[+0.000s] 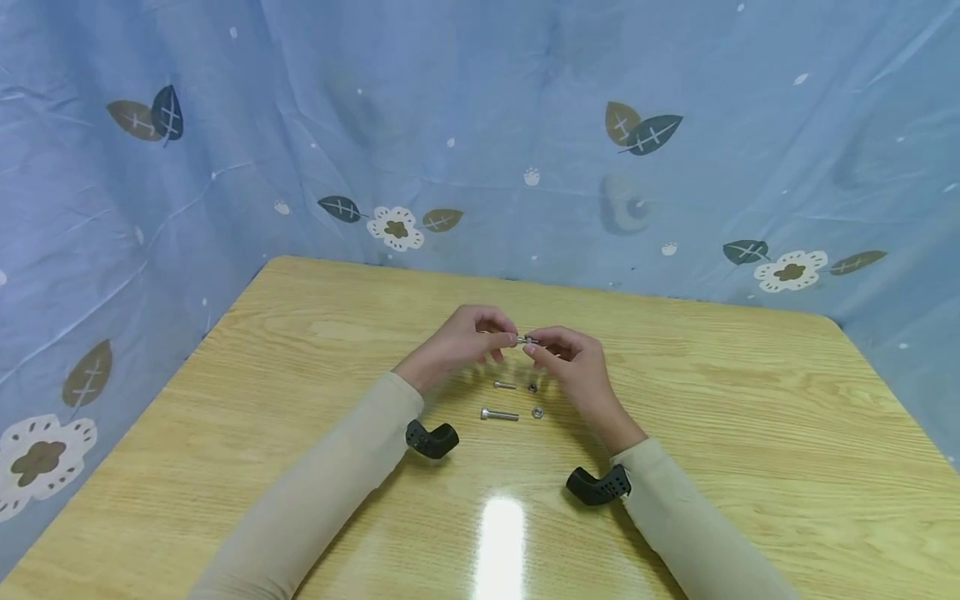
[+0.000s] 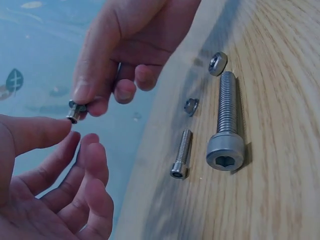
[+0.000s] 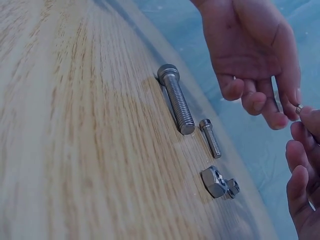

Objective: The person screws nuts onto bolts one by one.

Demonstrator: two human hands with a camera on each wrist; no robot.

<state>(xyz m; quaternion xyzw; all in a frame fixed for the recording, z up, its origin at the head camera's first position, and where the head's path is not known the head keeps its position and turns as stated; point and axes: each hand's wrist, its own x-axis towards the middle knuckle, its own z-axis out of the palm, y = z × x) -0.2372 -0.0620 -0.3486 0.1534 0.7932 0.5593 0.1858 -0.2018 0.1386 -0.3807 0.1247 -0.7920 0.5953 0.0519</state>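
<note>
Fingertip to fingertip above the table, both hands work on a small bolt (image 1: 521,339) carrying a nut (image 2: 77,106). My left hand (image 1: 474,335) pinches the bolt at its socket head (image 2: 72,119) between thumb and index finger, its other fingers loosely bent. From the other side, my right hand (image 1: 570,354) pinches the nut with thumb and index finger. Below the hands lie a large socket-head bolt (image 2: 225,125), a smaller bolt (image 2: 181,155), a large nut (image 3: 214,181) and a small nut (image 3: 233,188).
The hardware lies on a wood-grain table (image 1: 337,333). Behind it hangs a blue curtain (image 1: 510,100) printed with leaves and flowers. Black curved mounts (image 1: 433,439) sit on both wrists over light sleeves. A bright reflection (image 1: 500,542) shows at the table's front.
</note>
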